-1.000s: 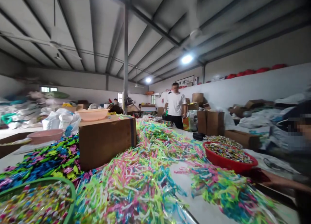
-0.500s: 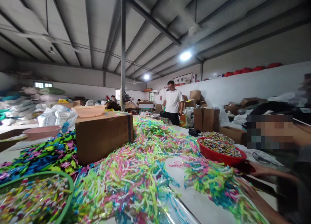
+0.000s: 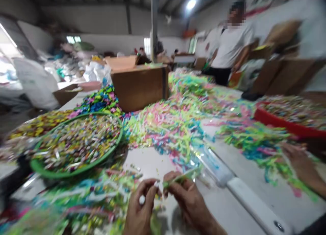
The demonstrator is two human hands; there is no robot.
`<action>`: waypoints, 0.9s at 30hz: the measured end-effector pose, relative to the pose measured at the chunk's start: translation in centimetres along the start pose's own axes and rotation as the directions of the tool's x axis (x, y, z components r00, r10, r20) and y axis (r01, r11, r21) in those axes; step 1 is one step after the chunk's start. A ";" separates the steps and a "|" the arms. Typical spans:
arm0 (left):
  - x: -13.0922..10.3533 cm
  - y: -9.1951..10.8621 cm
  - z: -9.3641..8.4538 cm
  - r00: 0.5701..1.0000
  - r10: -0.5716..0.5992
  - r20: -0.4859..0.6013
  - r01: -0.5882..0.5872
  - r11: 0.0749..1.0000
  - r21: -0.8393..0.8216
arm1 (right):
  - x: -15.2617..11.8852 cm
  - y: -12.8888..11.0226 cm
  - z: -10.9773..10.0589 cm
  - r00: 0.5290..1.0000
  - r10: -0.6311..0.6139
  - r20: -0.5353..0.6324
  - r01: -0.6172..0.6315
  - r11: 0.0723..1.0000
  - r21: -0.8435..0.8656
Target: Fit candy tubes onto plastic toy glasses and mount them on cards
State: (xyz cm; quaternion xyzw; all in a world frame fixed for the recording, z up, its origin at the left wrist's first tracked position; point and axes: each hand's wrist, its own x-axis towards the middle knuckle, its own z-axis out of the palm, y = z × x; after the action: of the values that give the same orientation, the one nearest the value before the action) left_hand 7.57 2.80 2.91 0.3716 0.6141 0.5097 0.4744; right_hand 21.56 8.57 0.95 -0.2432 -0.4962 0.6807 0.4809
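My left hand [image 3: 141, 206] is over the white table at the bottom middle, thumb and finger pinched on a small white piece [image 3: 156, 184]. Another round white bit [image 3: 142, 199] shows against its curled fingers. Close beside it, almost touching, my right hand [image 3: 191, 197] is closed on a thin, greenish translucent strip [image 3: 184, 176] that points up and right. Blur hides what exactly the strip is. Left of my hands lies a heap of coloured plastic strips [image 3: 102, 197], and beyond it a green basket [image 3: 121, 129] full of small colourful wrapped pieces.
A long white-handled tool [image 3: 254, 202] lies right of my hands. A co-worker's hand [image 3: 302, 163] rests at more strips [image 3: 254, 143], near a red basin [image 3: 277, 121]. Further back stand a cardboard box [image 3: 142, 89] and a person in white [image 3: 231, 44].
The view has tipped down and turned left. Both my hands, out of sight before, now show with small pieces pinched in them. The green basket now shows whole.
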 end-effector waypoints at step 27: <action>-0.5 -0.9 -2.3 0.832 0.410 0.374 -0.502 0.844 0.190 | -4.0 -1.5 -0.7 0.872 -0.350 0.342 0.489 0.620 -0.614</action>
State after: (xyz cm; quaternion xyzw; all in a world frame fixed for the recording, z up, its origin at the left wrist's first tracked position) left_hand 5.48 1.52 2.15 0.6491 0.4872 0.4498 0.3729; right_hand 24.39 5.40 1.46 -0.2137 -0.7969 0.3372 0.4534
